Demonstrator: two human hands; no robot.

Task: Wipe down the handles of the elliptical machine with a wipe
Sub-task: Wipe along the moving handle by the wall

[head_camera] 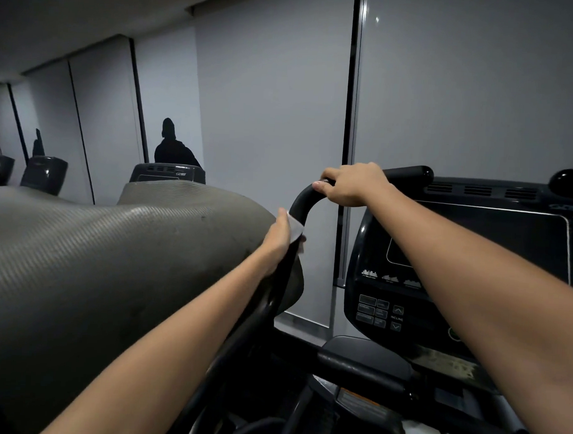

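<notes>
Grey wall panels close off the far side, with a ribbed grey mat bulking in at the left. Both bare arms stretch forward to the black curved handle left of the console. Right hand wraps over the top of the bend, thumb forward along it. Left hand grips lower on the shaft, pressing a white wipe against it.
</notes>
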